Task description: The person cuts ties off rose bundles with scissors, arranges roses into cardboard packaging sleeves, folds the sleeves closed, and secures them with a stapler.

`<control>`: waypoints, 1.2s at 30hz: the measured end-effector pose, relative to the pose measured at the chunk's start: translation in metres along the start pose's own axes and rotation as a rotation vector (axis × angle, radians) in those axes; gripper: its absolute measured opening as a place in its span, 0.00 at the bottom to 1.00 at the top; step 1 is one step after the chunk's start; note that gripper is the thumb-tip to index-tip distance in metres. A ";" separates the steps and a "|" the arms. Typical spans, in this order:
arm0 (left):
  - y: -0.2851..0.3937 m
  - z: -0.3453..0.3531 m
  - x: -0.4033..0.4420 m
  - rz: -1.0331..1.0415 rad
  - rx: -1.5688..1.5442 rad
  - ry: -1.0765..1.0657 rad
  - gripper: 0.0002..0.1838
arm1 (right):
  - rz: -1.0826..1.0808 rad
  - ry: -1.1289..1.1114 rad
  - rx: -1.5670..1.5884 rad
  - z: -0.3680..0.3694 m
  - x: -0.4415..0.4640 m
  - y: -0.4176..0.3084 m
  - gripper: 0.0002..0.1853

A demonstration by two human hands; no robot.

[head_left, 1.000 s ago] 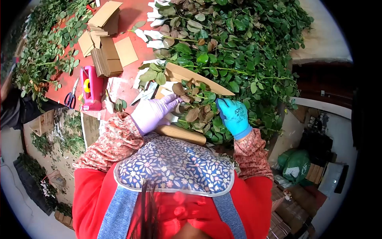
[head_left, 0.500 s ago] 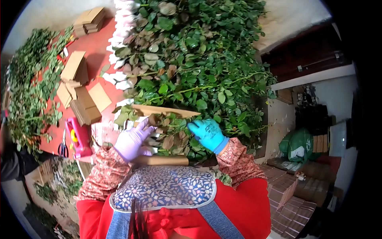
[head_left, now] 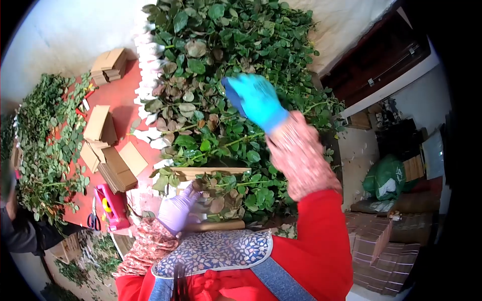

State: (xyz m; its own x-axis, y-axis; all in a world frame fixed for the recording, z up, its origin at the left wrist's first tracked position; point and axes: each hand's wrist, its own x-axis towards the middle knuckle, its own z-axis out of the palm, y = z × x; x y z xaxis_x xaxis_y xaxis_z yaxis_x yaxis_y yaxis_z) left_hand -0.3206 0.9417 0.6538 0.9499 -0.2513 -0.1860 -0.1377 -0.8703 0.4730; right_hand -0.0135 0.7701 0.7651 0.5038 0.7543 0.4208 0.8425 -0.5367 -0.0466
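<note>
My left hand (head_left: pixel 176 211), in a purple glove, is closed at the left end of a bundle of leafy rose stems (head_left: pixel 238 193), its fingertips among brownish leaves. The bundle lies between two cardboard strips, the far one (head_left: pixel 211 171) and the near one (head_left: pixel 216 225). My right hand (head_left: pixel 258 100), in a teal glove with a dark blue palm, is raised over the large heap of leafy stems (head_left: pixel 211 60). Its fingers look loosely apart and somewhat blurred, with nothing visible in them. White-wrapped ends (head_left: pixel 149 75) line the heap's left side.
Folded cardboard pieces (head_left: pixel 118 169) lie on the red table (head_left: pixel 128 93). A pink tape dispenser (head_left: pixel 113 208) and scissors (head_left: pixel 93 215) are near its front edge. More leafy stems (head_left: pixel 45 135) are at left, by a person's dark sleeve (head_left: pixel 22 231). A green sack (head_left: pixel 384 178) stands at right.
My right hand has left the near bundle and moved up and away over the large heap. My left hand has stayed at the bundle. The view has shifted slightly.
</note>
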 end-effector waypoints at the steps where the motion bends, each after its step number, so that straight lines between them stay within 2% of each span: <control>1: 0.002 -0.003 0.000 -0.025 0.012 -0.048 0.44 | 0.092 -0.032 -0.057 0.025 0.028 0.017 0.13; 3: 0.001 0.001 -0.002 -0.022 0.026 -0.015 0.44 | 0.330 -0.211 -0.172 0.074 0.076 0.046 0.15; 4: 0.000 0.001 -0.002 -0.019 0.037 0.004 0.44 | 0.329 -0.189 -0.163 0.088 0.086 0.052 0.15; 6: 0.003 0.001 0.000 -0.058 0.057 -0.025 0.42 | 0.392 -0.300 -0.269 0.107 0.101 0.057 0.19; 8: 0.009 -0.007 0.000 -0.035 0.009 0.013 0.41 | 0.451 -0.387 -0.250 0.123 0.107 0.061 0.18; 10: 0.013 -0.016 -0.001 -0.037 -0.019 0.022 0.41 | 0.406 -0.346 -0.277 0.128 0.100 0.069 0.16; 13: 0.015 -0.019 0.000 -0.068 -0.149 -0.022 0.40 | 0.051 -0.063 -0.255 0.121 0.073 0.079 0.11; 14: 0.016 -0.020 0.000 -0.062 -0.153 -0.026 0.40 | 0.055 -0.069 -0.259 0.113 0.065 0.072 0.11; 16: 0.018 -0.024 0.001 -0.054 -0.142 -0.028 0.40 | -0.106 -0.044 -0.041 0.090 0.043 0.058 0.14; 20: 0.006 -0.005 0.000 -0.005 -0.096 0.028 0.45 | -0.285 0.020 -0.026 0.046 0.011 0.003 0.11; 24: 0.006 -0.002 0.001 -0.042 -0.023 -0.026 0.46 | -0.513 0.273 0.029 -0.006 -0.020 -0.071 0.04; 25: 0.001 0.005 0.000 -0.093 0.069 -0.094 0.48 | -0.510 0.248 -0.003 -0.012 -0.031 -0.088 0.04; 26: 0.011 -0.010 0.001 -0.067 -0.020 -0.087 0.47 | -0.513 0.220 -0.029 -0.018 -0.042 -0.104 0.04; 27: -0.013 0.018 0.002 -0.039 -0.358 -0.013 0.46 | -0.493 0.158 -0.049 -0.025 -0.055 -0.116 0.04; 29: -0.021 0.042 -0.012 -0.065 -0.731 0.071 0.44 | -0.456 0.092 -0.055 -0.027 -0.079 -0.123 0.04; 31: -0.019 0.044 -0.023 0.028 -0.168 0.229 0.38 | -0.466 0.016 -0.037 -0.029 -0.107 -0.124 0.04; 33: -0.014 0.040 -0.027 0.014 0.064 0.262 0.32 | -0.269 -0.188 0.044 -0.035 -0.133 -0.114 0.06; 34: -0.010 0.038 -0.019 -0.020 0.010 0.254 0.29 | -0.176 -0.291 0.063 -0.037 -0.140 -0.104 0.08; 36: -0.002 0.006 -0.017 -0.106 -0.060 0.076 0.31 | -0.072 -0.355 0.095 -0.032 -0.163 -0.090 0.12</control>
State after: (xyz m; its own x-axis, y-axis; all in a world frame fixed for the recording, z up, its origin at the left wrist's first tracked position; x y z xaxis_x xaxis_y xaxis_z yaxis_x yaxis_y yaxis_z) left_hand -0.3381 0.9453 0.6510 0.9771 -0.1240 -0.1728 -0.0200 -0.8626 0.5055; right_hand -0.1771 0.6833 0.7301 0.4636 0.8819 0.0860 0.8835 -0.4528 -0.1196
